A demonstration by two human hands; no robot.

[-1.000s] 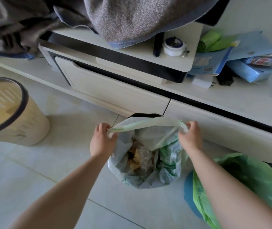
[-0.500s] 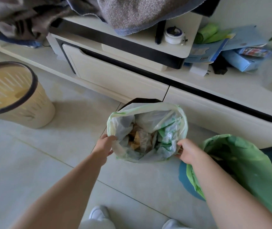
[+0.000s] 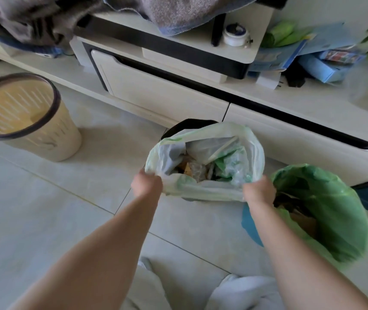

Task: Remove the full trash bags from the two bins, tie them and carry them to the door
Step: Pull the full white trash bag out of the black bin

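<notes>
Left hand (image 3: 147, 183) closed on the near-left rim of the pale trash bag (image 3: 205, 162) at frame centre; right hand (image 3: 259, 190) closed on the near-right rim, mouth stretched wide between them. Bag looks lifted clear, a dark bin (image 3: 187, 125) peeking out behind its top edge. Not yet tied. The green trash bag (image 3: 326, 209) at lower right sits open in a blue bin (image 3: 249, 224), untouched. Judged roughly a quarter done: tying, the second bag and the carry remain; no door in view. Floor is pale tile (image 3: 44, 209). A low white cabinet (image 3: 167, 92) runs across the upper frame, cloth heaped on top. A cream slatted basket (image 3: 19, 115) stands at left, without a liner. Small clutter at upper right, blurred.
</notes>
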